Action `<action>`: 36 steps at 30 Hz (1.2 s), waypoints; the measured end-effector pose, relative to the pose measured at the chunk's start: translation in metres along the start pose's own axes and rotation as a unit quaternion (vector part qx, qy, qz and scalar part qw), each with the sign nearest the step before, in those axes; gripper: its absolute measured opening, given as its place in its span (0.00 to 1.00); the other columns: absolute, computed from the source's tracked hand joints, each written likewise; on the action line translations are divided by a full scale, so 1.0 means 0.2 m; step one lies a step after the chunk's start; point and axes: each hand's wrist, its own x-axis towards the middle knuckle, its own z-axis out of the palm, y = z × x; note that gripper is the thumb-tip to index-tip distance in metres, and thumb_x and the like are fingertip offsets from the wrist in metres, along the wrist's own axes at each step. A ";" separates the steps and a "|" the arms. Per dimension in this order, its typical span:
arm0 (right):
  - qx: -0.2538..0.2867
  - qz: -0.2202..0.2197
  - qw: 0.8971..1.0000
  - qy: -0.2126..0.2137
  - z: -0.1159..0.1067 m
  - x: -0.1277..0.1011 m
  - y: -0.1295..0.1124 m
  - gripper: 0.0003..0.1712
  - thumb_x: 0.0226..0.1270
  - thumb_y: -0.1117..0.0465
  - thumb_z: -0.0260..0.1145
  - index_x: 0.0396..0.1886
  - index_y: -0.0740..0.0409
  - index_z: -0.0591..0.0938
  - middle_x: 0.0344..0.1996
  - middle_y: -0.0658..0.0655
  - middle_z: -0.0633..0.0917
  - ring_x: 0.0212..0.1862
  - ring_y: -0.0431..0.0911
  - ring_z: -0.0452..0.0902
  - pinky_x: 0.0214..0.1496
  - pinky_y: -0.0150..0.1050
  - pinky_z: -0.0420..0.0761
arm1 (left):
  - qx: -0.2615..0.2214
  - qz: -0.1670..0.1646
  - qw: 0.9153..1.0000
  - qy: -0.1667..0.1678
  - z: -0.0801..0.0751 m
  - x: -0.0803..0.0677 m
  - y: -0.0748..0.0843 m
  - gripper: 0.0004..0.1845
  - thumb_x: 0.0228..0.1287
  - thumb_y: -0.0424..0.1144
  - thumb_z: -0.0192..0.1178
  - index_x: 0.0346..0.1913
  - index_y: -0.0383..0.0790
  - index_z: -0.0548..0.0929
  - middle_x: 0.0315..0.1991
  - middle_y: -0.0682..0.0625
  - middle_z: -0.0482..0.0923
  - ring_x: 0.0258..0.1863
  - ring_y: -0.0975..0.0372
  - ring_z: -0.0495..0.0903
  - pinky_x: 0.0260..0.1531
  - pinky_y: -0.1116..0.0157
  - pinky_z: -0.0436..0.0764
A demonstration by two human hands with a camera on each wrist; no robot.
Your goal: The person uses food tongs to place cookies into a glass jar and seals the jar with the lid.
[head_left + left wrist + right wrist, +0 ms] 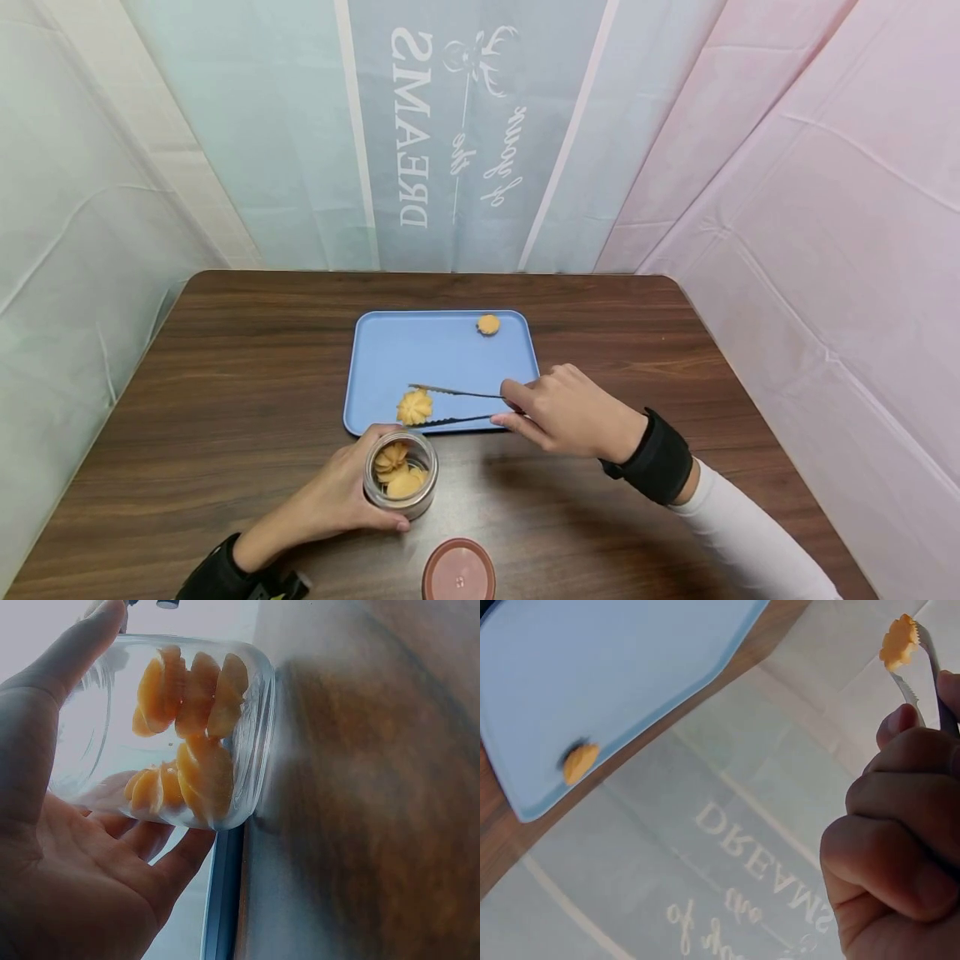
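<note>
My left hand [341,492] grips a clear glass jar [430,498], its thumb and fingers wrapped round the sides. Inside the jar, several golden cookies [202,776] lie in two stacks, seen through the glass in the left wrist view. With my right hand [573,412] I hold metal tongs [461,418] by their arms. A ridged, flower-shaped cookie [415,407] is between the tongs' tips, above the near left part of the blue tray and just beyond the jar's mouth. In the right wrist view this cookie [899,643] shows edge-on at the tips.
The blue tray [420,342] lies on the brown wooden table [225,367], with one cookie [488,324] near its far right corner. A reddish-brown round lid [459,571] rests at the table's near side. Curtains [300,150] hang behind and on both sides.
</note>
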 end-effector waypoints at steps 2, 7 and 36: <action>0.005 -0.008 1.000 -0.006 0.00 0.00 -0.03 0.27 0.88 0.41 0.42 0.29 0.51 0.70 0.14 0.40 0.56 0.15 0.30 0.47 0.22 0.28 0.44 | -0.002 -0.002 1.000 0.000 0.00 0.00 0.00 0.53 0.38 0.55 0.88 0.67 0.41 0.72 0.56 0.51 0.84 0.54 0.62 0.83 0.53 0.56 0.84; 0.015 -0.019 0.999 -0.021 -0.01 0.00 -0.09 0.26 0.88 0.41 0.43 0.30 0.49 0.70 0.15 0.38 0.57 0.16 0.30 0.48 0.22 0.27 0.45 | -0.006 -0.011 1.000 0.001 0.00 0.00 0.00 0.53 0.37 0.55 0.89 0.67 0.41 0.72 0.54 0.52 0.84 0.53 0.62 0.83 0.53 0.56 0.85; 0.012 0.013 0.999 -0.028 -0.02 0.00 -0.08 0.28 0.86 0.37 0.45 0.36 0.51 0.76 0.14 0.38 0.62 0.15 0.30 0.52 0.20 0.28 0.48 | -0.003 -0.006 1.000 -0.002 0.00 0.00 0.01 0.54 0.37 0.52 0.89 0.69 0.44 0.72 0.61 0.53 0.81 0.57 0.62 0.82 0.56 0.58 0.83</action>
